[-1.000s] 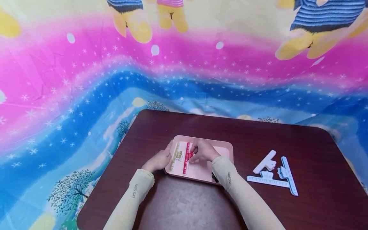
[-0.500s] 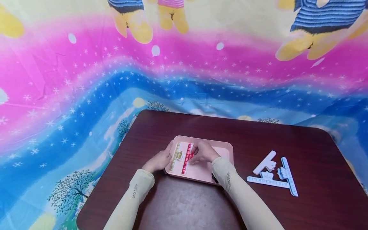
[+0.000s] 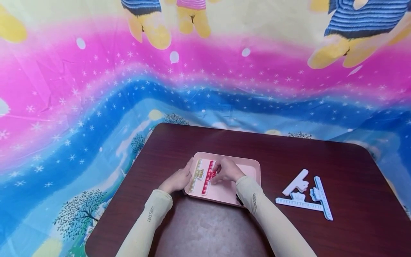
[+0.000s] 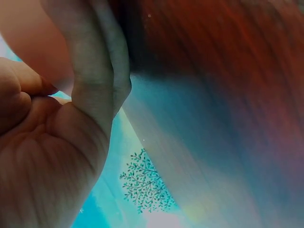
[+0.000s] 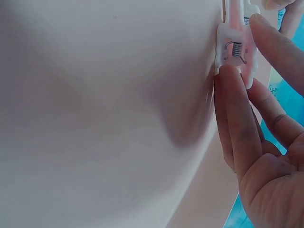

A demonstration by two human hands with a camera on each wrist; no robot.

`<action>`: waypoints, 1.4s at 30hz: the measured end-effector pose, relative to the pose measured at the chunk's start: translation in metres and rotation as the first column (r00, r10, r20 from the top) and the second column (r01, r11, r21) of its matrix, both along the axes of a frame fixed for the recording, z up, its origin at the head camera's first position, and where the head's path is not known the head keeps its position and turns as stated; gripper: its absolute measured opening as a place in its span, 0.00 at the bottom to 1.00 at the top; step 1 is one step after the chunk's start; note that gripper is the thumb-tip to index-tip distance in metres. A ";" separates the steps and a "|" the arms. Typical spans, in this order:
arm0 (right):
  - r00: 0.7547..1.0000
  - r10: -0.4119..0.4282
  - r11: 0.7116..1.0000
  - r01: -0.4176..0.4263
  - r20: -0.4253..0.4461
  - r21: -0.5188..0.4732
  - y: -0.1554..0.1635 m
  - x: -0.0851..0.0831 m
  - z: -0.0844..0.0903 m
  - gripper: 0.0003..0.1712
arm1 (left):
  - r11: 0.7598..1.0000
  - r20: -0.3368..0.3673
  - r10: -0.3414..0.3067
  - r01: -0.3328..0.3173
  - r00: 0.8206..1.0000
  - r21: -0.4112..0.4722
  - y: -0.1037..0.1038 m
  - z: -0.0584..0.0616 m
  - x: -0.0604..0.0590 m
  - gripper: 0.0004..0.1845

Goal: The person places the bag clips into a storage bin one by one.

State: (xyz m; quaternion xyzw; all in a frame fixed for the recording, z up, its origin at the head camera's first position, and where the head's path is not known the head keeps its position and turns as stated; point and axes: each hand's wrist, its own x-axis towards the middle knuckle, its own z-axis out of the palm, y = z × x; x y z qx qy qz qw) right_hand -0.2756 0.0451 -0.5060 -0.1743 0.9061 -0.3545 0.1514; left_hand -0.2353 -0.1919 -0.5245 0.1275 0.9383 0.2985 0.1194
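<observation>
A pink tray [image 3: 254, 165] lies on a dark wooden table [image 3: 289, 150]. In it lie a gold ruler-shaped clip [image 3: 195, 174] and a red ruler-shaped clip [image 3: 207, 178], side by side. My right hand [image 3: 218, 173] pinches the red clip at its spring end. In the right wrist view my right hand [image 5: 241, 47] has its thumb and fingers round the clip's spring hinge [image 5: 233, 51], just above the tray floor [image 5: 95, 118]. My left hand [image 3: 179, 179] grips the tray's left edge. The left wrist view shows my left hand's palm [image 4: 57, 152] against the tray's edge [image 4: 28, 42].
Three white and light-blue ruler clips [image 3: 303, 195] lie in a loose pile on the table, right of the tray. A colourful cartoon-print cloth [image 3: 96, 107] hangs behind and to the left of the table. The table's near part [image 3: 205, 228] is bare.
The red clip's near end has swung slightly left, closer to the gold clip. Both hands have stayed almost where they were.
</observation>
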 end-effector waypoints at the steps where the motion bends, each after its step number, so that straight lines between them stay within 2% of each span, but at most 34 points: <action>1: 1.000 0.000 1.000 0.000 0.002 0.000 0.000 0.000 -0.001 0.20 | 1.000 0.000 -0.004 0.004 1.000 0.003 0.000 0.000 0.000 0.34; 9: 1.000 -0.015 1.000 0.015 0.020 0.000 0.004 0.000 -0.002 0.20 | 1.000 -0.014 -0.022 0.022 1.000 -0.005 0.003 0.000 -0.001 0.34; 16: 0.999 -0.001 1.000 0.002 0.035 -0.028 0.009 -0.001 0.001 0.20 | 1.000 0.009 -0.009 0.009 1.000 -0.006 0.006 0.002 -0.004 0.34; 24: 0.999 -0.003 1.000 0.004 0.037 -0.021 0.016 0.000 0.002 0.28 | 1.000 0.013 -0.014 0.014 1.000 -0.013 0.010 0.004 -0.003 0.34; 28: 1.000 0.006 1.000 -0.005 0.031 -0.024 0.022 0.002 0.006 0.29 | 1.000 0.017 -0.011 0.012 1.000 -0.017 0.011 0.004 -0.003 0.34; 36: 0.997 0.052 0.999 -0.051 -0.052 0.006 0.038 0.010 0.022 0.28 | 1.000 0.037 0.005 -0.005 0.999 -0.018 0.008 0.001 -0.001 0.34; 42: 0.997 0.038 0.999 -0.039 -0.072 -0.016 0.058 0.019 0.034 0.26 | 1.000 0.028 0.010 -0.010 1.000 -0.009 0.005 0.003 0.002 0.34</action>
